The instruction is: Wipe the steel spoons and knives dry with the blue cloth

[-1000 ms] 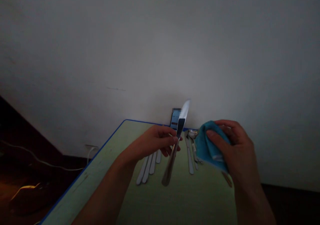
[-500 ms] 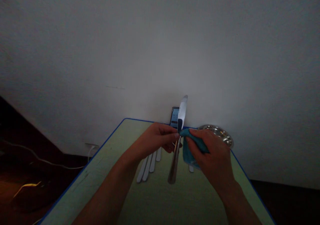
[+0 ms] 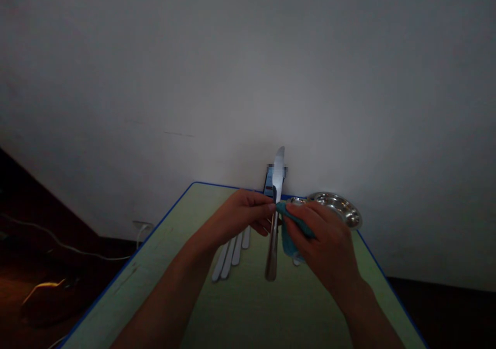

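Observation:
A shiny metal table knife [image 3: 278, 169] is held nearly upright above the table, blade up and handle toward me. My left hand [image 3: 248, 212] pinches it near the join of blade and handle. In my right hand [image 3: 321, 235] a teal cloth [image 3: 291, 240] is gripped, its folded tip against the knife beside my left fingertips. Several silver handles [image 3: 228, 258] lie side by side on the table below my left hand; their far ends are hidden behind it. The tip of another metal piece [image 3: 296, 261] peeks out under the cloth.
A phone [image 3: 268, 182] leans on the wall [image 3: 248, 80] behind the knife. Round shiny metal dishes [image 3: 343, 208] stand at the table's back right. The pale green table [image 3: 232, 313] has a blue edge. A white cable [image 3: 143, 231] hangs from a wall socket at the left.
The knife has swung slightly left at its tip and turned, with its handle end shifting a little right. My right hand and the cloth have moved slightly left.

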A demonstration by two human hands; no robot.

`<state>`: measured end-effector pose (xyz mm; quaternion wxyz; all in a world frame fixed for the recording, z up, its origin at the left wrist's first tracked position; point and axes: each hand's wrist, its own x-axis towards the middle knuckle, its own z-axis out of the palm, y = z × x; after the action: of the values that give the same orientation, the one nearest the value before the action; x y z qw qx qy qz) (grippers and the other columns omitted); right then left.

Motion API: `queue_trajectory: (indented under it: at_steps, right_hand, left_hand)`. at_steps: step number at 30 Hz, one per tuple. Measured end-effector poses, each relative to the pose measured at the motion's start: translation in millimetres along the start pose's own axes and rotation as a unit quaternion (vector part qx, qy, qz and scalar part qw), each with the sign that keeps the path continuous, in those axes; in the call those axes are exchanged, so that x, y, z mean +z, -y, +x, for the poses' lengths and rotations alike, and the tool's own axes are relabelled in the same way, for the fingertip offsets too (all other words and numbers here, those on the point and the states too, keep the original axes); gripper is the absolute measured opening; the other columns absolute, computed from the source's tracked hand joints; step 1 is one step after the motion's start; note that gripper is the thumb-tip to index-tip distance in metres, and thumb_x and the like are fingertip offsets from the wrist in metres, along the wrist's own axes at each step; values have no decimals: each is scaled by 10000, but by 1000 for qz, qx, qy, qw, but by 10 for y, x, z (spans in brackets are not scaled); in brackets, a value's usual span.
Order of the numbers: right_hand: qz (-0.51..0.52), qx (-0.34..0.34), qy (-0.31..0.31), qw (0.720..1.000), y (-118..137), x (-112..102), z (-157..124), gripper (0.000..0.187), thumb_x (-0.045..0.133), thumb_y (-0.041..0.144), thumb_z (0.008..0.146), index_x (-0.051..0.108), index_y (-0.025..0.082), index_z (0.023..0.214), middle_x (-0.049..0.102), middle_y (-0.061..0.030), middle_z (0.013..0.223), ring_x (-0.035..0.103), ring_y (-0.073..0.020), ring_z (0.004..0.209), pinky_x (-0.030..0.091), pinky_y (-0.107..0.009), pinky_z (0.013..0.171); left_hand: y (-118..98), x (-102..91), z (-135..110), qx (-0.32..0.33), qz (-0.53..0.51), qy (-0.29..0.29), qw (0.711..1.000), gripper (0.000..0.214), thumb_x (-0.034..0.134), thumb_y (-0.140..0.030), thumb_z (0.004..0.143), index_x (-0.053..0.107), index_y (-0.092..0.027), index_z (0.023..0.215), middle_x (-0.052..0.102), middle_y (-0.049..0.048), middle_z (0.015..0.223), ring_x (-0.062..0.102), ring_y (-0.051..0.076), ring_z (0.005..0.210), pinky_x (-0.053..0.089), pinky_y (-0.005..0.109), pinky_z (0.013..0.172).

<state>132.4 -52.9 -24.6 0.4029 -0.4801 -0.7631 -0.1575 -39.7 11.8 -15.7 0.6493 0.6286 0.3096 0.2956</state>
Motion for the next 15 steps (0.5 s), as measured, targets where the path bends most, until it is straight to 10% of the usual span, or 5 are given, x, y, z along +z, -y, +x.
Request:
queue_trajectory:
  at_steps: [15]
  right_hand:
    - [12,-7,72,997,39,-59,10,179,531,198,856,660,169,977,627,-59,811,584,-165,774,470,-310,720]
  left_hand:
    - [-3,5,-3,2,3,-30,1000,172,612,-297,775,672,-136,771,677,10,653,620,102,573,503,209,560]
